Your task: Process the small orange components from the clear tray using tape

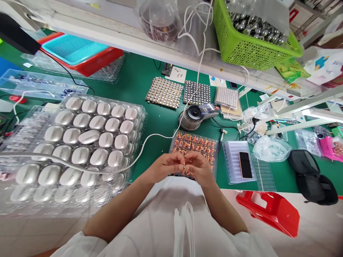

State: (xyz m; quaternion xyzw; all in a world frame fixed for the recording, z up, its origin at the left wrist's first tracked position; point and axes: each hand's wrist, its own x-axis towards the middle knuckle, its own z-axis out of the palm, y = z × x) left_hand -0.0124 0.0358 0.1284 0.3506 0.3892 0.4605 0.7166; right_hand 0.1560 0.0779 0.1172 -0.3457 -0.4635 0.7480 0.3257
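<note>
Pinches a tiny piece (183,166) in front of a white garment (171,217), with left hand (166,167) and right hand (199,168) drawn close together. Grip closed from both sides, with the piece right between the fingertips, mostly covered and too small to identify. Directly beneath and just beyond, a clear tray of orange parts (197,142), with its near portion blocked from sight by both hands. Low on the right, partly under the desk (158,142), a red stool (270,212).

To the left, stacked clear trays of silvery rounded cases (80,155), one case lying askew. Across these trays and on past the orange parts, a loose white cable (158,135). To the right, a phone (245,165) on pale stacked trays (230,166); farther right, an open black case (313,175).

Beyond the orange parts, a round dark-topped device (191,116). Behind it, three boards set with small pieces (197,92). Far left, a turquoise basket (72,48) inside a red one (89,66). Farthest, on a white shelf (107,37), a green basket (252,53) of shiny metal parts.
</note>
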